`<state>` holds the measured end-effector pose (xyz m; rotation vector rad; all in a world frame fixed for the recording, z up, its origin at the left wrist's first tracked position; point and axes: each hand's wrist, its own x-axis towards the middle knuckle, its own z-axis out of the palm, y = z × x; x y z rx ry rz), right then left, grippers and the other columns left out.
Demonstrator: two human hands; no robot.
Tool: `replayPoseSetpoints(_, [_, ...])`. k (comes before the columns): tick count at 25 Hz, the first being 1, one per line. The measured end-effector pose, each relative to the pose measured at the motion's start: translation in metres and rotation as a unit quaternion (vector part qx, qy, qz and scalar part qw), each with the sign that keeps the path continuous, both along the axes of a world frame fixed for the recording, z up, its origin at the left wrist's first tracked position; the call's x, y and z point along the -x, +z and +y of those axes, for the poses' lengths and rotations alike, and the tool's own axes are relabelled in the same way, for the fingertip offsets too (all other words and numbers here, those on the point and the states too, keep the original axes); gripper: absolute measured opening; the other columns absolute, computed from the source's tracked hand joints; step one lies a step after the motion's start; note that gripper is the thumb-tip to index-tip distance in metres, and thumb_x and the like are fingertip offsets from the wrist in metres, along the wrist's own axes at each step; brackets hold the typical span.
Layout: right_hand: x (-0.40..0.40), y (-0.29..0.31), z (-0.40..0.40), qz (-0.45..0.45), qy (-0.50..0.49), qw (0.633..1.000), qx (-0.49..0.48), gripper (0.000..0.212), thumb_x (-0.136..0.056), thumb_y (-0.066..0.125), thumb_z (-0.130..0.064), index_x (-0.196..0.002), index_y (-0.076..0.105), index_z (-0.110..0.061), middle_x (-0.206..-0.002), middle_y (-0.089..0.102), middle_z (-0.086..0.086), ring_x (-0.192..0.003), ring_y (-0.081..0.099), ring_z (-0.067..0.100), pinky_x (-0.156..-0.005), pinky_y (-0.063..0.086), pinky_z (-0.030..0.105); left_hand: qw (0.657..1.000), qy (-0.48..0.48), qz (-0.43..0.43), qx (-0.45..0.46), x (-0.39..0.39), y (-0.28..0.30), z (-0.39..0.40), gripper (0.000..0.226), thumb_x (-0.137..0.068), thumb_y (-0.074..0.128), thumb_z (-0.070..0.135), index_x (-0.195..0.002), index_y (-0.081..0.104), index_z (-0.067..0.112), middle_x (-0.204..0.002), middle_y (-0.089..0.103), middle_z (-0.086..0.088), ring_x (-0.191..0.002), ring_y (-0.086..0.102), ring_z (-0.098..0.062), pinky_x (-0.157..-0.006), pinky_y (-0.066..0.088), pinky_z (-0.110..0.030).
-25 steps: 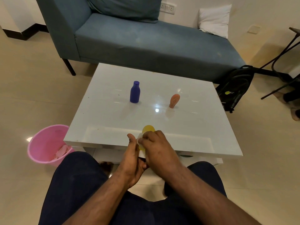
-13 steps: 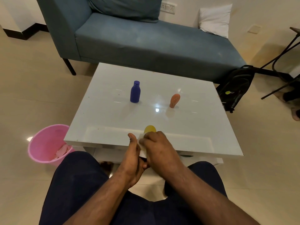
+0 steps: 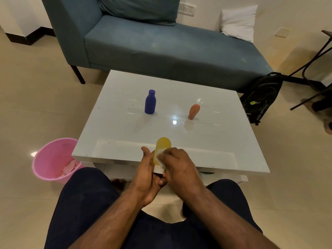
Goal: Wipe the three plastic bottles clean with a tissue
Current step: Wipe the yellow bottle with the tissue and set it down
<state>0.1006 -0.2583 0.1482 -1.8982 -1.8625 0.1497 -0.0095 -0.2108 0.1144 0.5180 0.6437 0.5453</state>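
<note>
The left hand gripped the yellow bottle above the tabletop's near edge, the right hand's fingers pinching the tissue against it. A hard rub could probably have squeezed the smooth bottle free, toward the floor.

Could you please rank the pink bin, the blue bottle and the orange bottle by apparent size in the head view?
1. pink bin, clearly largest
2. blue bottle
3. orange bottle, smallest, though it stands tilted

A glossy white coffee table stands on a pale tiled floor before a blue-grey sofa bearing a white cushion. A pink bin sits left; a black backpack leans right.
</note>
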Motion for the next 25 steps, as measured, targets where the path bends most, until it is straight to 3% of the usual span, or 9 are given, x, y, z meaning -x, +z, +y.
replayPoseSetpoints(2, [-0.011,0.002,0.015,0.069,-0.081,0.994,-0.004,0.026,-0.083,0.065,-0.006,-0.108,0.069,-0.013,-0.104,0.061,0.001,-0.096,0.057,0.017,-0.080,0.053,0.034,1.000,0.000,0.012,0.014,-0.001,0.002,-0.001,0.080,-0.092,0.029,0.075,-0.131,0.062,0.014,-0.085,0.063,-0.009,-0.060,0.048,-0.015,-0.047,0.036,-0.024])
replayPoseSetpoints(4, [-0.011,0.002,0.019,0.100,-0.130,0.986,-0.016,0.025,-0.087,0.060,-0.005,-0.108,0.069,-0.013,-0.104,0.059,0.000,-0.096,0.057,0.014,-0.081,0.053,0.033,1.000,0.003,0.000,0.028,-0.001,0.003,-0.001,0.077,-0.092,0.032,0.074,-0.128,0.062,0.013,-0.086,0.062,-0.010,-0.060,0.047,-0.014,-0.046,0.036,-0.023])
replayPoseSetpoints(8, [0.013,-0.006,-0.011,0.061,-0.038,0.997,-0.032,0.035,-0.077,0.061,-0.002,-0.111,0.067,-0.010,-0.105,0.061,0.005,-0.095,0.056,0.020,-0.078,0.053,0.032,0.998,0.014,-0.028,0.057,0.004,0.000,0.001,0.073,-0.092,0.034,0.072,-0.120,0.064,0.011,-0.082,0.059,-0.008,-0.061,0.048,-0.014,-0.045,0.039,-0.023])
replayPoseSetpoints(10, [0.011,-0.005,-0.017,0.062,-0.019,0.997,-0.030,0.035,-0.076,0.063,-0.001,-0.109,0.068,-0.012,-0.103,0.062,0.003,-0.093,0.057,0.017,-0.076,0.053,0.026,0.997,0.012,-0.024,0.069,0.003,-0.001,0.002,0.071,-0.095,0.038,0.067,-0.126,0.060,0.007,-0.080,0.058,-0.007,-0.059,0.048,-0.013,-0.045,0.040,-0.022])
replayPoseSetpoints(15, [-0.015,0.007,0.020,0.144,-0.125,0.980,-0.053,0.019,-0.089,0.060,-0.007,-0.102,0.070,-0.016,-0.100,0.059,-0.005,-0.091,0.056,0.003,-0.082,0.051,0.022,0.996,0.022,-0.002,0.085,0.000,-0.003,0.002,0.061,-0.099,0.045,0.055,-0.139,0.051,0.008,-0.088,0.060,-0.008,-0.059,0.047,-0.013,-0.044,0.039,-0.022])
replayPoseSetpoints(18, [-0.003,0.000,0.011,0.156,-0.109,0.981,-0.046,0.021,-0.089,0.059,-0.007,-0.106,0.068,-0.015,-0.101,0.057,-0.005,-0.092,0.056,0.006,-0.081,0.051,0.024,0.994,0.019,-0.035,0.103,0.002,-0.002,0.003,0.062,-0.101,0.042,0.054,-0.140,0.055,0.008,-0.100,0.067,-0.010,-0.072,0.057,-0.018,-0.058,0.045,-0.028])
replayPoseSetpoints(21, [0.012,-0.012,-0.014,0.103,-0.045,0.992,-0.048,0.029,-0.083,0.060,-0.002,-0.109,0.068,-0.012,-0.101,0.060,-0.001,-0.092,0.057,0.013,-0.078,0.053,0.028,0.991,0.022,-0.044,0.124,0.003,-0.003,0.002,0.062,-0.101,0.039,0.054,-0.134,0.061,0.005,-0.115,0.069,-0.017,-0.100,0.064,-0.028,-0.089,0.049,-0.040])
replayPoseSetpoints(22, [0.009,-0.012,-0.014,0.096,-0.036,0.994,-0.045,0.030,-0.082,0.061,-0.001,-0.109,0.068,-0.013,-0.102,0.060,-0.001,-0.091,0.057,0.014,-0.077,0.053,0.028,0.992,0.018,-0.042,0.120,0.003,-0.002,0.002,0.063,-0.099,0.041,0.055,-0.132,0.061,0.005,-0.113,0.068,-0.018,-0.098,0.063,-0.028,-0.086,0.048,-0.039])
replayPoseSetpoints(25, [-0.009,-0.003,0.005,0.109,-0.087,0.990,-0.026,0.024,-0.086,0.061,-0.004,-0.107,0.069,-0.014,-0.103,0.060,-0.002,-0.091,0.058,0.013,-0.077,0.053,0.026,0.996,-0.001,-0.017,0.082,-0.001,0.001,0.001,0.064,-0.095,0.043,0.058,-0.132,0.060,0.008,-0.093,0.065,-0.011,-0.068,0.052,-0.017,-0.055,0.041,-0.027])
